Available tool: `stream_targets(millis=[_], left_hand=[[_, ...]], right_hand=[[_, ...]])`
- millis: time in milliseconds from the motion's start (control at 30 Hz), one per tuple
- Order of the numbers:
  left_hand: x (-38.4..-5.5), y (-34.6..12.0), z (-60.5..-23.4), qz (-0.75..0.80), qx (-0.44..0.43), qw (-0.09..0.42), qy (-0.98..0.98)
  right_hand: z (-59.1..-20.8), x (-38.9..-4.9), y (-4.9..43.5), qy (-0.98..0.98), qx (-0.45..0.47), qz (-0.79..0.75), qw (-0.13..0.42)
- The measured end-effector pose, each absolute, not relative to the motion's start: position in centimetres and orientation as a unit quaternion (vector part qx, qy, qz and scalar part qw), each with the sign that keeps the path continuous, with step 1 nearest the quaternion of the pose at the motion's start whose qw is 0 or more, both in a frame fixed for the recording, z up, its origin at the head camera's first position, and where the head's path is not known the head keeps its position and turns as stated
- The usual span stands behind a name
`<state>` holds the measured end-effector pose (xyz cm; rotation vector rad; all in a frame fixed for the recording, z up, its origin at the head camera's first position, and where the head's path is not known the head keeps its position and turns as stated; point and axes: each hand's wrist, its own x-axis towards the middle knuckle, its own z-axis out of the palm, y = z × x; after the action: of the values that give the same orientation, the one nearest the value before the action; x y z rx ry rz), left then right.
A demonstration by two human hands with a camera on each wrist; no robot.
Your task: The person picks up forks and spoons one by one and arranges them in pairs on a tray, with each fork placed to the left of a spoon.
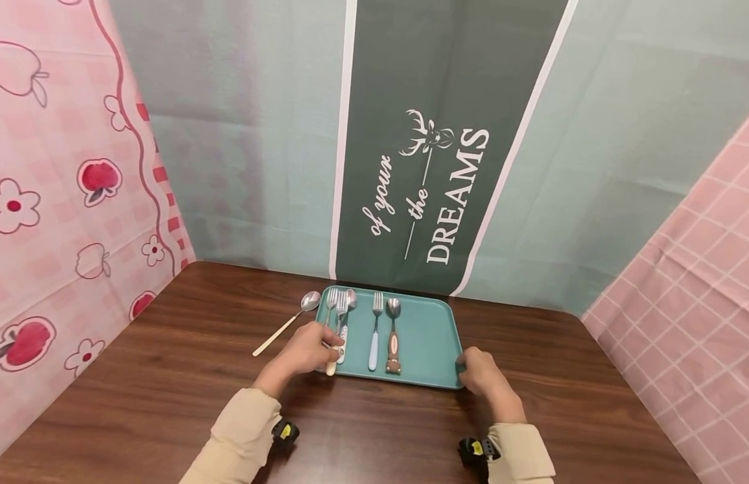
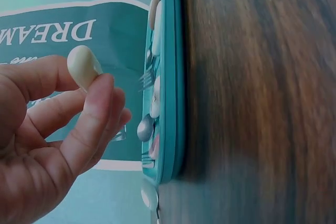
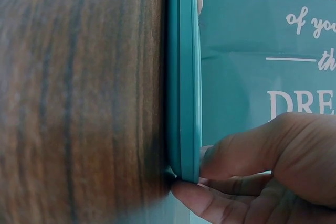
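My left hand [image 1: 310,347] pinches the cream handle end of a fork [image 2: 81,66] between thumb and fingers, over the left part of the teal tray [image 1: 431,336]. The tines show beyond my fingers in the left wrist view. Beneath it on the tray lie another fork [image 1: 332,296], a spoon [image 1: 351,298] and a white patterned handle [image 1: 343,339]. Farther right are a blue-handled fork [image 1: 374,343] and a spoon with a brown bear handle [image 1: 393,343]. My right hand [image 1: 480,371] grips the tray's near right corner, thumb at the rim and fingers at the underside.
Left of the tray, a spoon with a cream handle [image 1: 284,332] lies slanted on the brown wooden table [image 1: 169,376], its bowl near the tray's edge. A printed curtain [image 1: 278,168] stands behind the table, with pink cloth [image 1: 48,222] at both sides.
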<state>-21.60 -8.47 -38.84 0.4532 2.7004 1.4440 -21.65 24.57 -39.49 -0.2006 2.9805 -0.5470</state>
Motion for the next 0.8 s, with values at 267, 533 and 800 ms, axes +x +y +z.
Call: stream_targets(millis=[267, 533, 800], left_hand=[[-21.9, -7.4, -39.1, 0.466, 0.156, 0.024, 0.871], [-22.1, -6.6, -39.2, 0.472, 0.181, 0.037, 0.862], [-22.3, -5.1, -39.5, 0.439, 0.207, 0.001, 0.874]], right_hand=[[-39.3, -21.6, 24.6, 0.980, -0.073, -0.180, 0.045], [-39.4, -21.5, 24.5, 0.979, -0.074, -0.188, 0.042], [-39.6, -21.4, 24.8, 0.977, -0.067, -0.200, 0.041]])
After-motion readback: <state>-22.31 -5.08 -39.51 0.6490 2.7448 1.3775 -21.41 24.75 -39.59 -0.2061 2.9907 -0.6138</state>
